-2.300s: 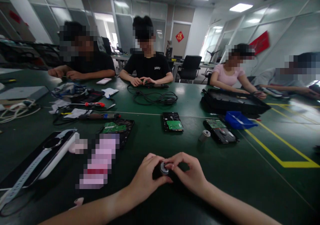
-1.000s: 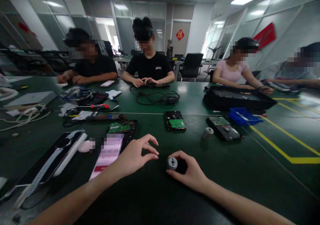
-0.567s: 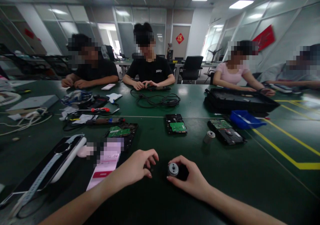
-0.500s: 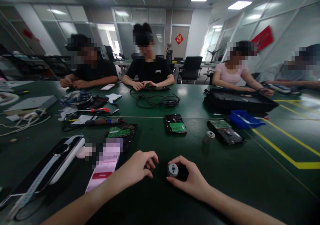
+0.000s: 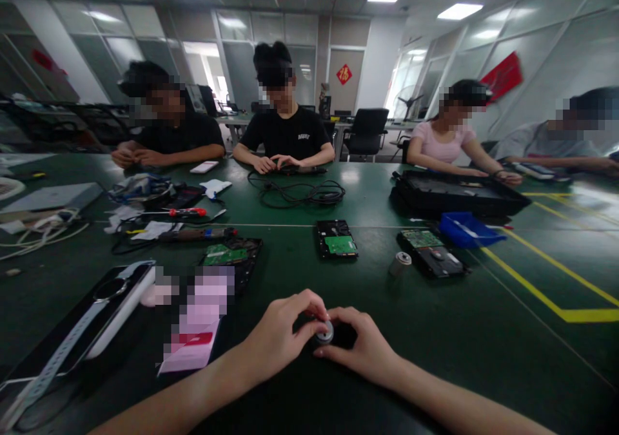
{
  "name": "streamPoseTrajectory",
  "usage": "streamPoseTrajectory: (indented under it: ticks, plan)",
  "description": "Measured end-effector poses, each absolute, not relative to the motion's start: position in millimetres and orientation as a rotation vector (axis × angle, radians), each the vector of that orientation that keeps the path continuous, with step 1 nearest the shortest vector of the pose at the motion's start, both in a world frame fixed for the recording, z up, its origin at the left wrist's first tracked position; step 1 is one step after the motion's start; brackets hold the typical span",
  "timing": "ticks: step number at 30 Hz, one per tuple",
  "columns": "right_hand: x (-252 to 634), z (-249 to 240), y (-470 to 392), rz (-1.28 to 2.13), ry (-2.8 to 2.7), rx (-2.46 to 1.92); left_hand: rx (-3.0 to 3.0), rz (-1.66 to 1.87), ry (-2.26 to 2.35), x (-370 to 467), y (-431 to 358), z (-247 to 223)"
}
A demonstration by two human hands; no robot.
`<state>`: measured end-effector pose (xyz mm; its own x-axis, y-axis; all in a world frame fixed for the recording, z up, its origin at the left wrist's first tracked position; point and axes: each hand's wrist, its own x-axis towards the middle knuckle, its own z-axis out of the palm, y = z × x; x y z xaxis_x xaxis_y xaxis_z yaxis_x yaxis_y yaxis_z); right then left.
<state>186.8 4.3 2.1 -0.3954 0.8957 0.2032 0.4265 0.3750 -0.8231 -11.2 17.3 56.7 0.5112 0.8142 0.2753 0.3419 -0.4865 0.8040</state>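
Observation:
A small metal cylinder (image 5: 325,336) stands on the green table (image 5: 435,332) between my hands. My left hand (image 5: 294,328) pinches at its top, with thumb and fingertips on the upper left side. Around its right side curve the thumb and fingers of my right hand (image 5: 355,339), holding it. A second metal cylinder (image 5: 401,263) stands farther off to the right, beside a hard drive with a green board (image 5: 435,254). Another hard drive (image 5: 337,239) lies ahead of my hands.
A pink-screened phone (image 5: 193,338), a watch (image 5: 110,288) and a third drive (image 5: 232,258) lie left. Beyond are a red screwdriver (image 5: 187,212), coiled cable (image 5: 304,193), blue tray (image 5: 469,230) and black case (image 5: 459,193). Several people sit across the table.
My left hand has moved right and closed onto the top of the cylinder. The cylinder and my right hand sit slightly farther left in view.

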Motion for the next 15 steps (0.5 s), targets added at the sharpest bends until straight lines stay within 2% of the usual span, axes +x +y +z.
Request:
streamPoseTrajectory:
  ticks: [15]
  plan:
    - [188.5,3.0,1.9,0.871,-1.985,-1.061,2.111,0.912,0.898,-11.3,12.7,48.2]
